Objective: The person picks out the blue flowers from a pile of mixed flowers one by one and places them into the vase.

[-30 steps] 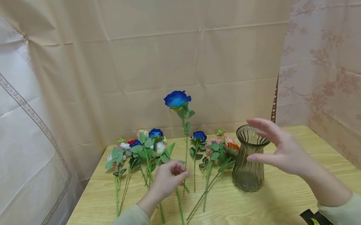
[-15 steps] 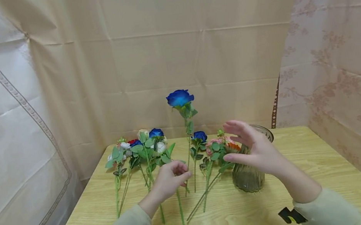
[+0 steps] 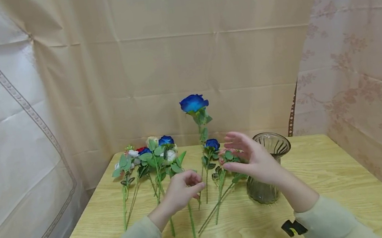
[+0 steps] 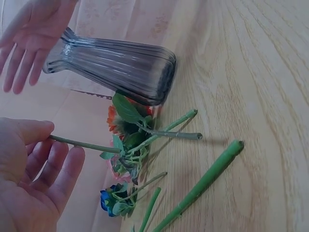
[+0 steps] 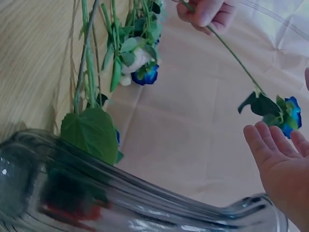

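My left hand (image 3: 183, 190) pinches the green stem (image 4: 84, 144) of a blue rose (image 3: 194, 103) between thumb and fingers. The rose stands nearly upright, its bloom high over the table. My right hand (image 3: 254, 161) is held in the air with fingers spread and holds nothing. In the head view it overlaps the pink flowers and part of the vase. The ribbed smoky glass vase (image 4: 116, 65) stands upright on the table, just beyond the right hand, its wide mouth (image 3: 272, 144) uncovered. In the right wrist view the fingers appear close to the blue bloom (image 5: 289, 116).
Several artificial flowers, white, red and blue, lie in a bunch (image 3: 148, 158) at the left of the wooden table (image 3: 319, 182). A smaller blue rose (image 3: 212, 145) lies in the middle. Pink and orange flowers (image 4: 116, 121) rest beside the vase. Beige curtains (image 3: 203, 51) hang behind the table.
My right hand has moved left from beside the vase mouth toward the rose, its fingers still spread. The left hand has shifted slightly right with the rose.
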Motion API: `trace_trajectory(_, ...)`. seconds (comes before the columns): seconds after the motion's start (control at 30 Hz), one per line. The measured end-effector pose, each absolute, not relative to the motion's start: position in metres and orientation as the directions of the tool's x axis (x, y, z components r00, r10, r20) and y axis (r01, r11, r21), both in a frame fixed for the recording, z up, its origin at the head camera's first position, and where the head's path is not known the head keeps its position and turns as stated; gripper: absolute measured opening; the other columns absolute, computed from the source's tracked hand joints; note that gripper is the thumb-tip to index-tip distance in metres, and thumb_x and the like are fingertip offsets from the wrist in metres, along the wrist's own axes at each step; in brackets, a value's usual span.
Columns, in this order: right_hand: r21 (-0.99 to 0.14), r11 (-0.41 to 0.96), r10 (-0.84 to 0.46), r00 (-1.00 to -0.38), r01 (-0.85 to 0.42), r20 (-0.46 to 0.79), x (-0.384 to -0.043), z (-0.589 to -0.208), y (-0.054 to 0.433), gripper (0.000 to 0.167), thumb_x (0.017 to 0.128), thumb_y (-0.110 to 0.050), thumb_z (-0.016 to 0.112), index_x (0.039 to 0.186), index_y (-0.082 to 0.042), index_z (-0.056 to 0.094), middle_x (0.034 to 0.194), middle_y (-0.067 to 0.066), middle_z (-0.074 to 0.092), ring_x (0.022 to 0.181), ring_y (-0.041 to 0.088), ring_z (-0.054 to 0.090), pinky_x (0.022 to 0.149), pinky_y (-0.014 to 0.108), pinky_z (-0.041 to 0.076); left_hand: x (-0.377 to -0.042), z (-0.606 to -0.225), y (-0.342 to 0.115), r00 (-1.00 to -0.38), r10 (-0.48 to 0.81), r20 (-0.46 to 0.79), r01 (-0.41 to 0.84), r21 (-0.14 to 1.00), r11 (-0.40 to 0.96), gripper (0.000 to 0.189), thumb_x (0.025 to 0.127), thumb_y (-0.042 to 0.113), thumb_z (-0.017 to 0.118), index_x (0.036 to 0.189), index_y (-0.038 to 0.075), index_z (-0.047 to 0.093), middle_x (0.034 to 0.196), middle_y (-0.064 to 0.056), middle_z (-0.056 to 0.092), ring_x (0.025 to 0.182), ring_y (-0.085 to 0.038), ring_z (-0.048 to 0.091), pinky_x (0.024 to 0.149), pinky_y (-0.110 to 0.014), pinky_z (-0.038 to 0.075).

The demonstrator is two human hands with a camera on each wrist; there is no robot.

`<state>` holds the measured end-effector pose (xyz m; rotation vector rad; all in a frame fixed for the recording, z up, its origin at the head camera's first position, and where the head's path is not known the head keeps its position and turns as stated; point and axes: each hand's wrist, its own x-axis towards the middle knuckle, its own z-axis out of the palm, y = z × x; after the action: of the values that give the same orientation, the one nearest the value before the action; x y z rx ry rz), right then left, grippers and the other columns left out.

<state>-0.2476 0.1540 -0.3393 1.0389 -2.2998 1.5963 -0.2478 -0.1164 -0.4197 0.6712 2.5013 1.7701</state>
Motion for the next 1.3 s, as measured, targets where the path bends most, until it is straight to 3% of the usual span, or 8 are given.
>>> trace_trajectory(0.23,-0.806,0.173,-0.461,-0.770,-0.566,0.441,-0.259,-0.349,0.145,0.070,0.091,-0.013,0.080,0.151,-0.011,0.043,0.142,0.011,0.054,0.122,0.034,0.060,0.098,0.049,0.052,-0.247,-0.419,-0.113,-0.900,0.360,0.247,0.355,0.893,0.276,0.008,0.096,0.013,0.074,0.098,0.007,0.069,0.087,-0.005,0.067,0.078,-0.023,0.066,0.064,-0.043,0.061)
trace_trajectory(0.33,-0.816,0.178,-0.461,-0.779,-0.550,0.425,-0.263,-0.353,0.143,0.068,0.091,-0.013,0.079,0.150,-0.010,0.044,0.141,0.012,0.056,0.124,0.038,0.059,0.097,0.044,0.053,-0.247,-0.419,-0.111,-0.898,0.366,0.246,0.354,0.896,0.268,0.006,0.096,0.012,0.074,0.097,0.008,0.069,0.087,-0.004,0.067,0.078,-0.023,0.066,0.066,-0.048,0.061)
trace_trajectory(0.5,-0.839,0.175,-0.466,-0.794,-0.515,0.390,-0.266,-0.358,0.139,0.064,0.092,-0.015,0.078,0.147,-0.010,0.047,0.137,0.012,0.057,0.123,0.038,0.059,0.093,0.034,0.055,-0.246,-0.420,-0.109,-0.897,0.373,0.238,0.352,0.894,0.276,0.005,0.096,0.013,0.074,0.097,0.011,0.069,0.088,-0.003,0.067,0.079,-0.024,0.066,0.066,-0.047,0.061)
trace_trajectory(0.77,-0.852,0.186,-0.463,-0.808,-0.489,0.363,-0.268,-0.363,0.134,0.054,0.094,-0.018,0.077,0.140,-0.002,0.054,0.132,0.016,0.061,0.112,0.031,0.066,0.086,0.035,0.058,-0.244,-0.425,-0.106,-0.894,0.388,0.226,0.346,0.898,0.273,0.005,0.096,0.015,0.073,0.097,0.012,0.069,0.088,-0.003,0.067,0.081,-0.022,0.065,0.066,-0.045,0.061)
trace_trajectory(0.9,-0.865,0.191,-0.449,-0.825,-0.465,0.344,-0.271,-0.366,0.131,0.049,0.094,-0.020,0.077,0.136,-0.003,0.058,0.128,0.016,0.064,0.107,0.029,0.068,0.085,0.036,0.058,-0.244,-0.428,-0.104,-0.894,0.395,0.214,0.337,0.900,0.276,0.005,0.096,0.013,0.073,0.097,0.011,0.069,0.087,-0.003,0.066,0.079,-0.021,0.065,0.067,-0.048,0.061)
trace_trajectory(1.13,-0.897,0.123,-0.435,-0.836,-0.424,0.335,-0.274,-0.372,0.126,0.040,0.096,-0.012,0.074,0.129,0.004,0.060,0.118,0.025,0.064,0.096,0.033,0.072,0.083,0.047,0.059,-0.242,-0.430,-0.100,-0.889,0.397,0.226,0.352,0.893,0.280,0.007,0.094,0.010,0.074,0.097,0.007,0.069,0.085,-0.003,0.065,0.075,-0.018,0.065,0.064,-0.045,0.061)
trace_trajectory(1.3,-0.907,0.104,-0.415,-0.846,-0.409,0.334,-0.274,-0.375,0.123,0.035,0.098,-0.008,0.070,0.125,0.011,0.059,0.110,0.022,0.065,0.091,0.036,0.073,0.080,0.043,0.060,-0.241,-0.432,-0.098,-0.888,0.404,0.219,0.347,0.896,0.276,0.006,0.094,0.011,0.075,0.095,0.008,0.069,0.084,-0.002,0.066,0.075,-0.017,0.064,0.063,-0.044,0.061)
